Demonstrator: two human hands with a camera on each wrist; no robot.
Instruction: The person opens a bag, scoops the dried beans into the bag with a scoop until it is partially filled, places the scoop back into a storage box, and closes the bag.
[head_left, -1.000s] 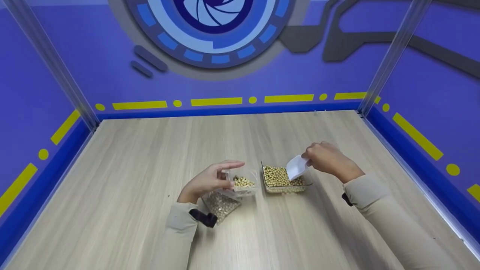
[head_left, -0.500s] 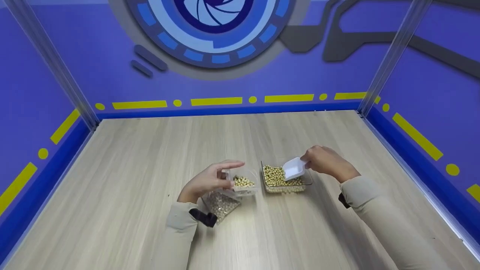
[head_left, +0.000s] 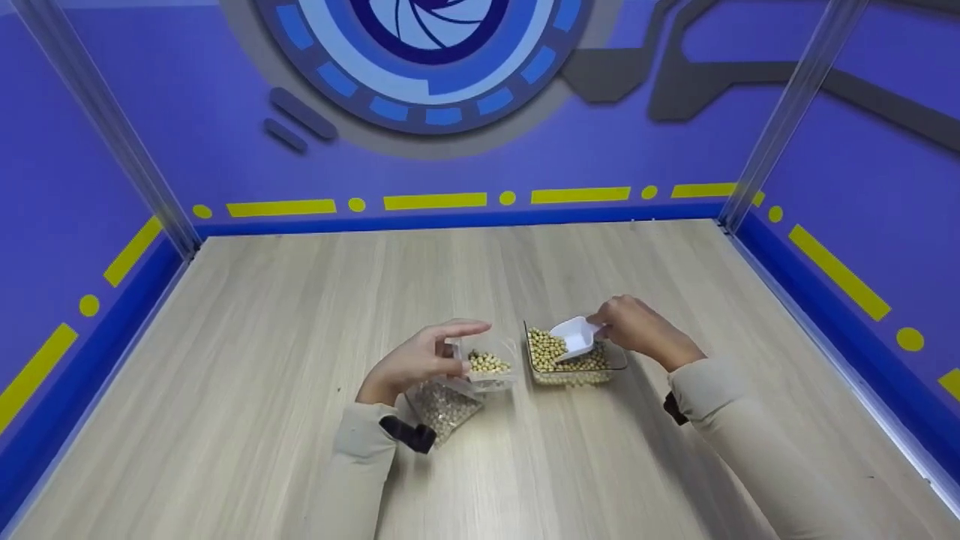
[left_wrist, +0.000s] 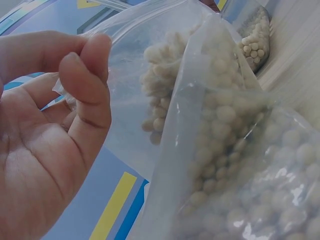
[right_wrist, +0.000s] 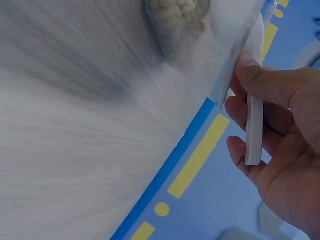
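Observation:
My left hand (head_left: 420, 356) pinches the rim of a clear zip bag (head_left: 444, 409), keeping its mouth spread toward the right. Pale yellow soybeans (left_wrist: 220, 145) fill the lower part of the bag in the left wrist view. With my right hand (head_left: 641, 328) I grip a white scoop (head_left: 576, 334) by its handle (right_wrist: 254, 132). The scoop's front edge dips among the soybeans (head_left: 545, 346) in a clear rectangular container (head_left: 617, 368), just right of the bag. How many beans the scoop carries is hard to tell.
Everything stands on a light wood-grain table (head_left: 300, 322). Blue panels (head_left: 450, 172) with yellow marks close it in at the back and both sides. A narrow strip of table separates the bag from the container.
My right hand has moved left and slightly nearer, pushing the scoop left through the beans. The scoop has turned so that its hollow shows. My left hand and the bag have stayed put.

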